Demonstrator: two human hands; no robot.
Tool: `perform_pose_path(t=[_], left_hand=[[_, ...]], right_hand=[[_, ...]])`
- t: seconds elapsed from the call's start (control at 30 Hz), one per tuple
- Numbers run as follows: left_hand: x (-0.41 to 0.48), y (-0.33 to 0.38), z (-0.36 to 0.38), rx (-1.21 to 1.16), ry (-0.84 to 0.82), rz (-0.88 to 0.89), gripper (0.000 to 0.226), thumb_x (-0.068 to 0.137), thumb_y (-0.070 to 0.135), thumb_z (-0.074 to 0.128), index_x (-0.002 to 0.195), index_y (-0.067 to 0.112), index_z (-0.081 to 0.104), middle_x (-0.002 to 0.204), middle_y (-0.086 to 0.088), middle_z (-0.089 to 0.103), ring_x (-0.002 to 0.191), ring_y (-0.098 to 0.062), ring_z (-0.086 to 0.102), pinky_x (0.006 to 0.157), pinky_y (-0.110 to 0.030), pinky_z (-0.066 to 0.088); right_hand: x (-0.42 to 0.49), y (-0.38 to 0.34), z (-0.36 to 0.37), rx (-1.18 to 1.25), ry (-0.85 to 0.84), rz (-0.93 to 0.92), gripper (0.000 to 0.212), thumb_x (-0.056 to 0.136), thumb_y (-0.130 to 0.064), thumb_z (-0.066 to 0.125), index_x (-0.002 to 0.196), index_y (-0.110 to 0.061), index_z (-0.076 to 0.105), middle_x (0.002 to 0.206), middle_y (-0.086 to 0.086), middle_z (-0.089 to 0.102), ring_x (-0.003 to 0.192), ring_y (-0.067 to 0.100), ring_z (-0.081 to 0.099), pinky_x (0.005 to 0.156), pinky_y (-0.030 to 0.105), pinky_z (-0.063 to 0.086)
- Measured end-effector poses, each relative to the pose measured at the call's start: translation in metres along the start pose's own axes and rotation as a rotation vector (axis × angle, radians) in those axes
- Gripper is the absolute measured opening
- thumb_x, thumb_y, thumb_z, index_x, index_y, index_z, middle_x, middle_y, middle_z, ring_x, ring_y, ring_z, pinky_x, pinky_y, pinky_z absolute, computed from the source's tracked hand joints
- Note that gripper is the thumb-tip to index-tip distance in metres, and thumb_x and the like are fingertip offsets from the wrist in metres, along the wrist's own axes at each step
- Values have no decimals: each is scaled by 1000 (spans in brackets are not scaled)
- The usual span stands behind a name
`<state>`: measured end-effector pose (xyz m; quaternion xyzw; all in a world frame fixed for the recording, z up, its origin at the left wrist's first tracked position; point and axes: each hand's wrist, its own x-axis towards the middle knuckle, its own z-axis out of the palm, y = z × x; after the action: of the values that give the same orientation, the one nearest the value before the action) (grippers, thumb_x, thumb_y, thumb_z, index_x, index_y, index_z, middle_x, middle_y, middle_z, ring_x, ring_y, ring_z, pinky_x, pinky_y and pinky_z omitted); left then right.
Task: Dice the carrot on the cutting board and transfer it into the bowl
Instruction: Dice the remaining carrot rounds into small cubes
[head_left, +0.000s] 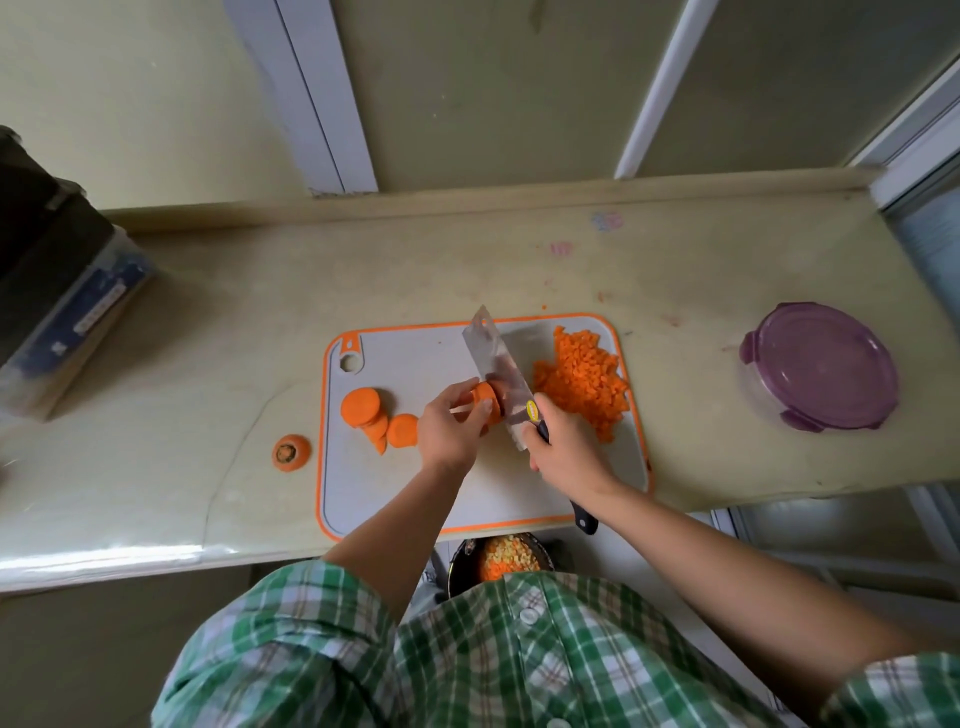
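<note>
Flanking the carrot piece (487, 401): slices (370, 415) left, cleaver (493, 358), diced pile (584, 384) right.

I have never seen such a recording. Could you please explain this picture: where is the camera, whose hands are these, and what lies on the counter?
There is no machine here: a person works with two bare hands. The single picture comes from a camera worn on the person's head, looking down, so the arms enter from below. The left hand holds a carrot piece on the cutting board. The right hand grips a knife, whose blade stands against that piece. On the board's right side is a pile of diced carrot; on its left lie round carrot slices. A carrot end sits on the counter beside the board, and a container with a purple lid stands far right. Below the counter edge a bowl with diced pieces shows.
</note>
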<state>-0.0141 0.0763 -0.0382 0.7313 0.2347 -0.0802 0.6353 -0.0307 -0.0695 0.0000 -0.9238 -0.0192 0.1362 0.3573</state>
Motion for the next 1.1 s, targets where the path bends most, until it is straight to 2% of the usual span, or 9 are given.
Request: perform_pose_path(t=[0.17, 0.3, 0.43, 0.53, 0.7, 0.77, 0.9, 1.0, 1.1], left_hand=[[5, -5, 6, -11, 43, -66, 41, 87, 20, 70, 126, 11, 60, 107, -2, 69, 93, -21, 69, 84, -42, 58], [6, -6, 8, -32, 51, -77, 42, 89, 19, 69, 128, 6, 59, 111, -6, 68, 95, -22, 68, 86, -40, 58], [7, -6, 9, -12, 59, -77, 40, 89, 22, 69, 125, 8, 61, 108, -6, 70, 92, -21, 69, 84, -39, 58], [9, -5, 9, -4, 65, -76, 37, 88, 23, 70, 122, 8, 64, 104, -5, 71, 90, -21, 70, 83, -41, 59], [8, -2, 11, 80, 69, -65, 27, 86, 26, 70, 111, 16, 70, 96, -3, 73, 83, -22, 71, 80, -43, 59], [6, 0, 12, 114, 68, -49, 31, 85, 26, 70, 114, 16, 68, 99, -2, 73, 84, -24, 71, 81, -44, 58], [0, 3, 14, 170, 77, -1, 37, 84, 24, 69, 120, 14, 66, 104, -2, 72, 87, -24, 70, 85, -44, 56], [-2, 4, 14, 189, 87, 3, 37, 85, 25, 68, 120, 14, 67, 105, -3, 72, 88, -24, 70, 84, -44, 56], [-1, 3, 13, 202, 90, 1, 38, 85, 28, 67, 120, 15, 67, 105, -3, 72, 88, -25, 70, 84, -45, 56]], right_hand=[[-1, -11, -18, -40, 57, -57, 15, 90, -13, 48, 86, -25, 39, 60, 14, 59, 57, 34, 59, 54, 43, 46], [-6, -13, -19, -146, 27, -93, 12, 90, -12, 49, 86, -19, 40, 67, 17, 59, 65, 38, 57, 53, 34, 30], [-8, -14, -19, -175, 22, -80, 4, 91, -13, 48, 90, -15, 45, 72, 18, 61, 68, 39, 57, 55, 32, 26], [-9, -15, -22, -183, 15, -87, 15, 91, -13, 49, 86, -19, 36, 71, 18, 59, 68, 39, 56, 55, 33, 26], [-11, -14, -25, -207, -6, -76, 12, 92, -14, 47, 88, -18, 37, 68, 13, 53, 70, 39, 57, 55, 32, 27], [-10, -13, -24, -216, -13, -63, 5, 92, -13, 46, 90, -14, 42, 71, 15, 56, 72, 40, 57, 55, 33, 26], [-2, -15, -20, -191, -12, -41, 13, 92, -12, 46, 86, -16, 35, 69, 12, 53, 75, 39, 57, 52, 35, 22], [6, -20, -17, -182, -16, -19, 4, 93, -13, 47, 94, -10, 46, 84, 20, 63, 80, 40, 60, 57, 32, 30], [9, -24, -15, -189, -12, -8, 13, 94, -15, 47, 103, -5, 50, 90, 21, 64, 84, 39, 60, 59, 32, 32]])
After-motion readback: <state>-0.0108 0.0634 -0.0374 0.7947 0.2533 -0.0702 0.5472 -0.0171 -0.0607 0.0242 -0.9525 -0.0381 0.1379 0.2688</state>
